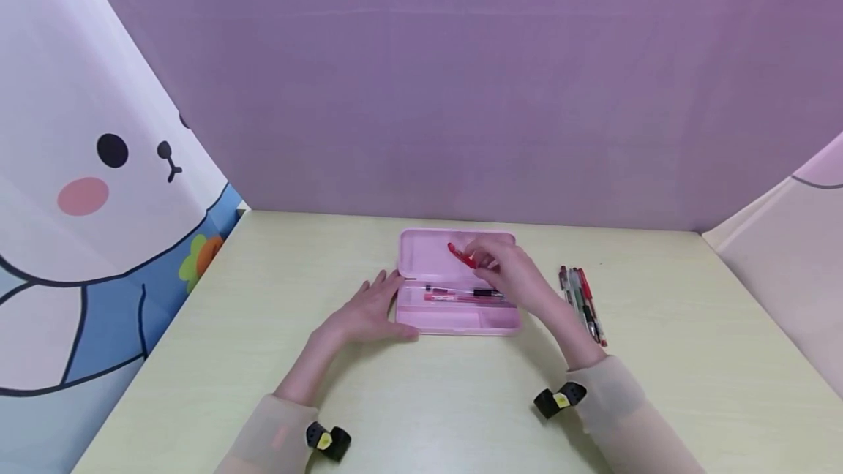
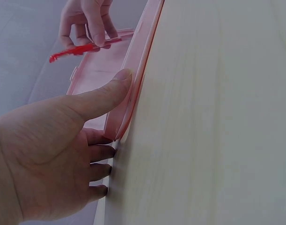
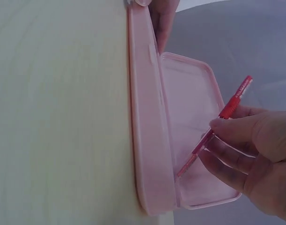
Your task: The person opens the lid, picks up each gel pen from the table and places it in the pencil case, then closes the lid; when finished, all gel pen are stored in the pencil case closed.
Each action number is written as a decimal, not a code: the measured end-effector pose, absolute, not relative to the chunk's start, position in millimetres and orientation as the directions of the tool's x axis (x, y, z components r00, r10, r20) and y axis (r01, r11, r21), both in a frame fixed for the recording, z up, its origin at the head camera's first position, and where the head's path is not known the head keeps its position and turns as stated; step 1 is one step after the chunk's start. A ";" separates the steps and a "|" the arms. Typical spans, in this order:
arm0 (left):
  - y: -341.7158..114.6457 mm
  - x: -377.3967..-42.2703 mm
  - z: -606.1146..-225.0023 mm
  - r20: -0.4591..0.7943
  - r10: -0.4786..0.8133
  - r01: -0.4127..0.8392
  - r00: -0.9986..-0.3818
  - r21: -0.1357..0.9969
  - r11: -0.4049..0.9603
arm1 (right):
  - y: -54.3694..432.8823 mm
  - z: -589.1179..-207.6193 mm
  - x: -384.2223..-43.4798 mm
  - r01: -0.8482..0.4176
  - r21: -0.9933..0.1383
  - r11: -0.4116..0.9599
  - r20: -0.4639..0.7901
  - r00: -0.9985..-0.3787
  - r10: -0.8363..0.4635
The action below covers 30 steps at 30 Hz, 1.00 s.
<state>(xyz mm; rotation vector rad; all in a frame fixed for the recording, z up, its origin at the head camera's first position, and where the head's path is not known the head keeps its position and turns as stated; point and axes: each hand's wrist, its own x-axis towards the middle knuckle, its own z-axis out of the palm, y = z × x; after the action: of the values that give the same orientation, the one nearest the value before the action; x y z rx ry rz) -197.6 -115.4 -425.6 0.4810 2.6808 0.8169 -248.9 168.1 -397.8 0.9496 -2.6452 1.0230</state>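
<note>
A pink pencil case (image 1: 437,320) lies with its lid (image 1: 428,251) folded back. My left hand (image 1: 365,313) rests at its left end, fingers spread and fairly straight, the thumb (image 2: 115,89) along the front wall. Over the case, my right hand (image 1: 510,269) pinches a red pen (image 3: 231,107) between thumb and fingers. The pen tilts, its red cap end sticking out past the fingers. Inside the case lie a clear pen with a black grip (image 1: 486,292) and a pink-red pen (image 1: 448,298), their right ends partly hidden by the right hand.
Several pens (image 1: 581,295) lie side by side on the light wooden table (image 1: 691,357), right of the case and partly behind the right forearm. A purple backdrop (image 1: 461,108) rises at the table's far edge. A cartoon-printed cloth (image 1: 105,240) hangs at the left.
</note>
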 end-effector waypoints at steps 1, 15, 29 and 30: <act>-115.4 -197.6 -425.5 -0.183 0.396 0.227 -0.900 0.579 0.783 | 167.2 -398.6 -248.5 -0.611 -0.538 0.581 0.344 -0.788 -0.511; -114.9 -197.7 -425.1 -0.190 0.389 0.217 -0.901 0.579 0.786 | 156.7 -409.4 -245.1 -0.589 -0.377 0.715 0.263 -0.808 -0.527; -114.1 -197.6 -425.1 -0.171 0.391 0.231 -0.904 0.574 0.786 | 155.8 -411.2 -242.0 -0.585 -0.365 0.725 0.241 -0.811 -0.533; -114.2 -197.6 -425.2 -0.171 0.392 0.231 -0.904 0.575 0.785 | 156.1 -411.1 -241.9 -0.585 -0.369 0.722 0.241 -0.811 -0.534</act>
<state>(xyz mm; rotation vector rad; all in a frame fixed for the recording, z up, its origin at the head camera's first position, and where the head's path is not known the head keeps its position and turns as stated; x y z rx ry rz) -197.6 -114.2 -425.2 0.4814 2.6951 0.8145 -241.9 156.1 -411.1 0.9149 -2.8054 0.6609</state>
